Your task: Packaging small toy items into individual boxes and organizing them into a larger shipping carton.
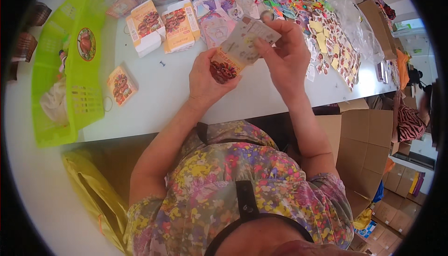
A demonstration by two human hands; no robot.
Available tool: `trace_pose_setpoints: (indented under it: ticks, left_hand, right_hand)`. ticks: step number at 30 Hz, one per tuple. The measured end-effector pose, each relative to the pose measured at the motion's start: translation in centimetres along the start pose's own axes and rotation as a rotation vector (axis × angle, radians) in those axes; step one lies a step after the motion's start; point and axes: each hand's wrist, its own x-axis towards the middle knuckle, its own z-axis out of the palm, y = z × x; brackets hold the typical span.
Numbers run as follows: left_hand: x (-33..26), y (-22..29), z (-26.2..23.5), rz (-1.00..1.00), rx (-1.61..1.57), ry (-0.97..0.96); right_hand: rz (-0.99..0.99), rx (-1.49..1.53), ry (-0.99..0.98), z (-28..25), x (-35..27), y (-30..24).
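Both my hands hold one small flat cardboard packet [239, 47] above the white table [172, 93]. My left hand [206, 79] grips its lower end, which is orange with a brown cartoon picture. My right hand [283, 51] pinches its pale upper end between thumb and fingers. The packet is tilted, its top toward the right. A heap of small colourful hair accessories and sticker cards [298, 9] lies just beyond my hands.
Two folded white-and-orange boxes [163, 25] lie at the back left, and one small matching box [121, 85] nearer. A lime-green plastic basket [65, 69] stands at the left. An open cardboard carton [364, 148] sits on the floor at my right. A yellow bag [93, 190] hangs at my left.
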Motion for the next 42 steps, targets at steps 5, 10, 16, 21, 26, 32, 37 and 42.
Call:
trace_pose_setpoints:
  ticks: [5, 10, 16, 21, 26, 32, 37, 42]
  left_hand:
    - [0.0, 1.1, -0.7, 0.157, 0.19, 0.087]
    - [-0.1, 0.8, -0.4, 0.134, 0.15, 0.065]
    - [-0.2, -0.1, 0.4, 0.058, 0.023, 0.082]
    - [-0.5, 1.1, -0.3, -0.024, -0.202, 0.037]
    - [-0.8, 1.4, -1.0, 0.056, -0.035, -0.089]
    - [-0.6, 1.0, -1.0, 0.1, 0.018, -0.189]
    - [-0.4, 0.9, -1.1, 0.119, 0.078, -0.2]
    - [-0.3, 1.3, -0.5, 0.049, -0.013, -0.158]
  right_hand:
    - [-0.012, -0.226, 0.039, -0.4, -0.3, 0.8]
    - [-0.099, -0.298, 0.092, 0.7, -0.4, 1.0]
    - [-0.365, -0.469, 0.071, 0.9, -1.2, 3.5]
    - [-0.456, -0.42, -0.005, -1.1, -1.5, 3.7]
    - [0.023, -0.746, 0.303, -14.3, 3.4, 10.7]
    - [0.267, -1.145, 0.069, -22.3, 3.5, 13.8]
    - [0.284, -1.097, -0.129, -22.2, 3.8, 12.3]
    - [0.071, -1.22, -0.214, -24.6, 3.1, 14.4]
